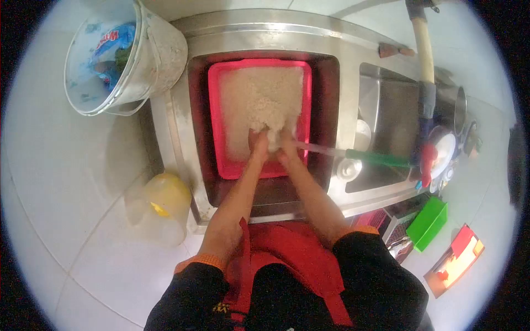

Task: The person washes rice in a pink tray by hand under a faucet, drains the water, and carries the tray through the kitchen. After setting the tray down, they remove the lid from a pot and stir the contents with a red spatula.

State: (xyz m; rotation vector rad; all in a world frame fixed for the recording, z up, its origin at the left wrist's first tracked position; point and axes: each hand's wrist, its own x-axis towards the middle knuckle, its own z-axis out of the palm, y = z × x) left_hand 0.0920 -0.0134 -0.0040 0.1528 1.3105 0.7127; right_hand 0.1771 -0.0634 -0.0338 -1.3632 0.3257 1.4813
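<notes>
A pink-red rectangular tub (215,132) sits inside the left sink basin. Cloudy, beige water (234,105) fills it, with a heap of pale grains (264,105), like rice, showing in the middle. My left hand (258,141) and my right hand (285,145) are close together in the tub, at the near side of the heap. Some whitish matter lies between them. Motion blur and the murky contents hide my fingers. From the right, a green hose (375,158) sends a stream of water (314,148) toward my right hand.
A steel sink (348,66) surrounds the tub, with a second basin (395,105) on the right. A white bucket (165,55) holding a blue packet (118,47) stands at upper left. A yellowish container (168,193) is lower left, a green bin (428,223) lower right.
</notes>
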